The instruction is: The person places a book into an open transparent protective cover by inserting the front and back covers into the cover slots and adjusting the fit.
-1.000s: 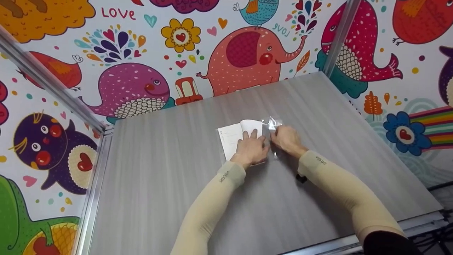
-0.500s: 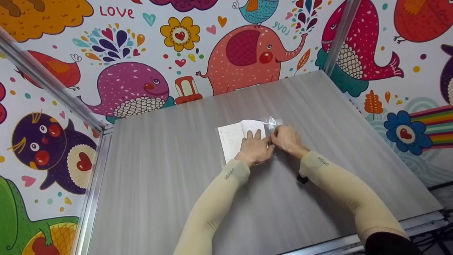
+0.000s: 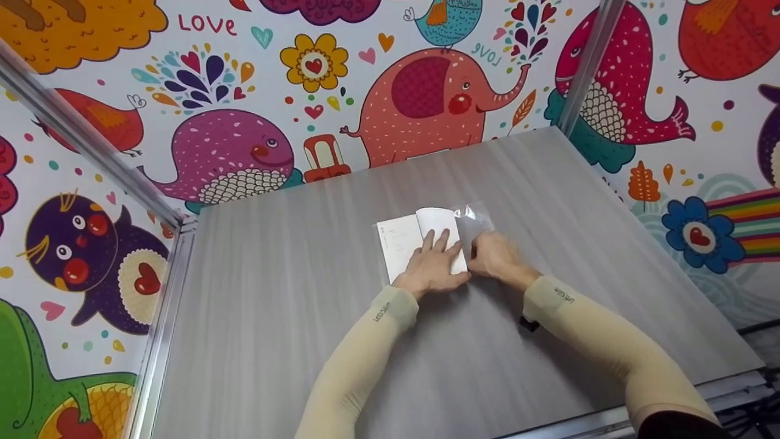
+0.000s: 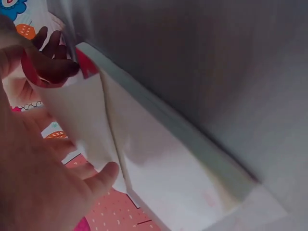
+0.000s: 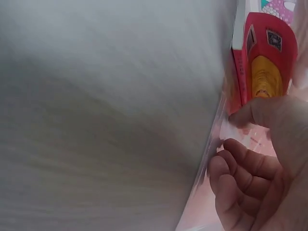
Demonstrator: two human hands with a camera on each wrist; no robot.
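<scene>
A thin book with white inner pages (image 3: 400, 244) lies open on the table, its right leaf (image 3: 436, 221) curving upward. My left hand (image 3: 431, 268) rests on that leaf with fingers spread. The red cover (image 5: 246, 48), with a yellow figure and a printed code, shows bent in the right wrist view. Clear plastic film (image 3: 475, 218) extends beyond the book's right edge. My right hand (image 3: 495, 256) is on the film beside that edge. In the right wrist view its thumb reaches toward the cover and its fingers are curled; whether they pinch the film is unclear.
The grey wood-grain table (image 3: 274, 292) extends around the book. A metal rail (image 3: 159, 317) runs along its left side. Walls printed with cartoon animals (image 3: 231, 152) stand behind and at both sides.
My right hand has moved down along the book's right edge, uncovering more of the film's upper part. My left fingers first shifted right toward the edge, then back and spread over the leaf.
</scene>
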